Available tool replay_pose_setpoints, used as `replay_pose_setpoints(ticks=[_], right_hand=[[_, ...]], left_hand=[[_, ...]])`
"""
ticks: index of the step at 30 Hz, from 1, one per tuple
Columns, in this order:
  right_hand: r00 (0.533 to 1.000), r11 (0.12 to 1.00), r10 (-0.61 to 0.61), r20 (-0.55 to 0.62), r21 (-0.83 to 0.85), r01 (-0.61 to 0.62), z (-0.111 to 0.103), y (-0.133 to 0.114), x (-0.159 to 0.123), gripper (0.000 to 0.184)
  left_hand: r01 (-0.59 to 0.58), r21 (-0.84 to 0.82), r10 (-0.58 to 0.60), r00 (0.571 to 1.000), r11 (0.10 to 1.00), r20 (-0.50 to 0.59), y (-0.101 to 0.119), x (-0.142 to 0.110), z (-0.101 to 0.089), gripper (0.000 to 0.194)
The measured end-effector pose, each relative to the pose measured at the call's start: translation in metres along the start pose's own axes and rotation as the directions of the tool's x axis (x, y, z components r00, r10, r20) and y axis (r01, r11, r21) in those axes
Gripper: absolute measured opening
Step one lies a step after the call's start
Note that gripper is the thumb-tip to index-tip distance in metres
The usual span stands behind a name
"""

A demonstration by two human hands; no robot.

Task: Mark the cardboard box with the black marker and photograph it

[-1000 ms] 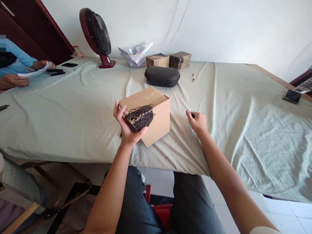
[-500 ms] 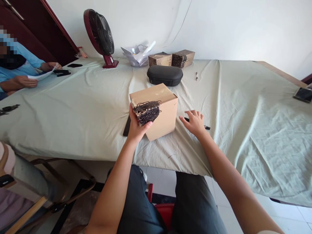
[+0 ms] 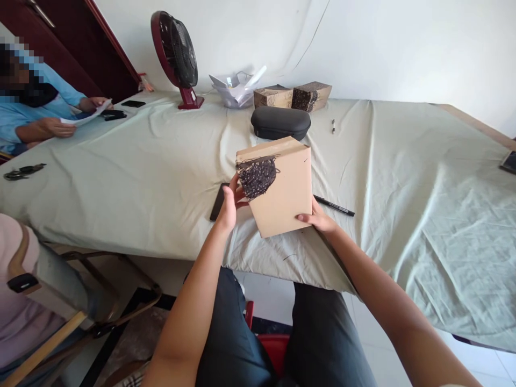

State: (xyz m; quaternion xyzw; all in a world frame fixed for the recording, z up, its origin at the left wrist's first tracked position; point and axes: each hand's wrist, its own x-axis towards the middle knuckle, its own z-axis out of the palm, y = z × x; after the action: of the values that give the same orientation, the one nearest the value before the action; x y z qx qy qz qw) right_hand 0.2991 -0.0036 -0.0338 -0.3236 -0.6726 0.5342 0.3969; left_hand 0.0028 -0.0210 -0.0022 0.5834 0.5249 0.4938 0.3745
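A cardboard box (image 3: 287, 188) is tilted above the cloth, its broad plain side facing me. Dense black scribbling (image 3: 258, 178) covers its upper left corner. My right hand (image 3: 320, 217) grips the lower right corner, thumb on the front face and the other fingers hidden behind. At the left edge is my left hand (image 3: 229, 207), thumb lifted off and fingers apart; its fingertips reach the box side, though I cannot tell how firmly they touch. A black marker pen (image 3: 336, 206) lies just right of the box. Part of a dark flat phone-like object (image 3: 217, 203) shows behind my left hand.
Behind the box sits a black hard case (image 3: 280, 123). Farther back are two scribbled cardboard boxes (image 3: 274, 98), a plastic basket (image 3: 237, 97) of papers and a fan (image 3: 177, 54). A small pen-like item (image 3: 333, 126) lies right. At left, a person (image 3: 48, 107) holds paper.
My right hand has left the marker pen and taken hold of the box's lower right corner. The box has turned to face me more, and my left thumb has come off it.
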Motion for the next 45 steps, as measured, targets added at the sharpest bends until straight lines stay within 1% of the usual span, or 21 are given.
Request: replay_pose_setpoints(ticks=[2,3,5,7,9,13,15,16,18,19,21,23,25,26,28,30,33,34,37,40,45], right_hand=[[0.998,0.999,0.032,-0.056,0.038,-0.030,-0.001,0.003,-0.001,0.116],[0.996,0.998,0.049,-0.074,0.054,-0.046,-0.001,0.005,-0.002,0.113],[0.993,0.995,0.071,-0.092,0.082,-0.063,-0.001,0.009,-0.002,0.108],[0.992,0.993,0.075,-0.097,0.097,-0.065,-0.001,0.012,-0.002,0.104],[0.993,0.994,0.074,-0.096,0.091,-0.066,-0.002,0.015,-0.001,0.101],[0.992,0.995,0.078,-0.103,0.066,-0.072,-0.003,0.017,-0.002,0.100],[0.991,0.996,0.079,-0.108,0.061,-0.073,-0.004,0.018,-0.002,0.100],[0.991,0.995,0.080,-0.108,0.061,-0.073,-0.003,0.017,-0.002,0.100],[0.991,0.995,0.078,-0.109,0.065,-0.072,-0.003,0.016,-0.001,0.100],[0.991,0.996,0.077,-0.109,0.063,-0.070,-0.003,0.014,-0.001,0.100],[0.992,0.997,0.071,-0.105,0.049,-0.067,-0.002,0.011,-0.001,0.101],[0.994,0.998,0.061,-0.096,0.023,-0.059,-0.001,0.008,-0.001,0.102],[0.995,0.999,0.044,-0.088,-0.002,-0.044,-0.001,0.005,-0.001,0.104],[0.996,0.999,0.032,-0.085,-0.013,-0.033,-0.001,0.004,-0.002,0.105],[0.997,0.999,0.007,-0.083,-0.039,-0.010,-0.001,0.004,-0.002,0.107],[0.997,0.998,-0.011,-0.078,-0.060,0.006,-0.001,0.004,-0.003,0.107],[0.997,0.998,-0.027,-0.074,-0.057,0.022,0.000,0.004,-0.004,0.106],[0.997,0.998,-0.035,-0.073,-0.052,0.031,0.000,0.004,-0.003,0.107],[0.996,0.997,-0.062,-0.065,-0.048,0.059,0.001,0.003,-0.003,0.109],[0.996,0.997,-0.066,-0.062,-0.039,0.064,0.002,0.004,-0.002,0.111],[0.997,0.998,-0.058,-0.059,-0.013,0.058,0.001,0.007,-0.002,0.114]], left_hand=[[0.138,0.226,-0.133,0.990,0.964,-0.036,-0.004,0.005,-0.010,0.079],[0.211,0.394,-0.196,0.977,0.895,-0.079,-0.005,0.007,-0.015,0.069],[0.330,0.668,-0.287,0.941,0.667,-0.178,-0.007,0.010,-0.022,0.067],[0.397,0.773,-0.337,0.908,0.494,-0.251,-0.007,0.013,-0.023,0.073],[0.433,0.784,-0.345,0.891,0.445,-0.296,-0.005,0.016,-0.019,0.075],[0.532,0.723,-0.349,0.844,0.441,-0.408,0.000,0.023,-0.007,0.076],[0.567,0.678,-0.362,0.823,0.468,-0.438,0.001,0.026,-0.006,0.084],[0.579,0.647,-0.368,0.815,0.496,-0.447,0.002,0.028,-0.007,0.088],[0.602,0.502,-0.393,0.794,0.621,-0.464,0.004,0.031,-0.013,0.094],[0.603,0.396,-0.419,0.783,0.692,-0.461,0.006,0.032,-0.017,0.092],[0.586,0.194,-0.473,0.775,0.787,-0.420,0.015,0.034,-0.026,0.073],[0.532,0.015,-0.500,0.805,0.847,-0.321,0.030,0.034,-0.034,0.054],[0.380,-0.241,-0.433,0.872,0.893,-0.230,0.052,0.032,-0.037,0.051],[0.255,-0.397,-0.360,0.907,0.882,-0.218,0.064,0.029,-0.037,0.051],[0.014,-0.518,-0.207,0.926,0.855,-0.316,0.088,0.020,-0.032,0.057],[-0.120,-0.447,-0.094,0.899,0.887,-0.428,0.108,0.005,-0.024,0.068],[-0.187,-0.243,0.046,0.871,0.952,-0.489,0.126,-0.023,-0.007,0.071],[-0.230,-0.160,0.118,0.850,0.960,-0.513,0.130,-0.033,0.000,0.071],[-0.339,0.121,0.346,0.749,0.933,-0.565,0.136,-0.058,0.016,0.079],[-0.309,0.296,0.427,0.692,0.904,-0.582,0.140,-0.075,0.026,0.089],[-0.235,0.415,0.456,0.673,0.879,-0.583,0.146,-0.086,0.036,0.097]])
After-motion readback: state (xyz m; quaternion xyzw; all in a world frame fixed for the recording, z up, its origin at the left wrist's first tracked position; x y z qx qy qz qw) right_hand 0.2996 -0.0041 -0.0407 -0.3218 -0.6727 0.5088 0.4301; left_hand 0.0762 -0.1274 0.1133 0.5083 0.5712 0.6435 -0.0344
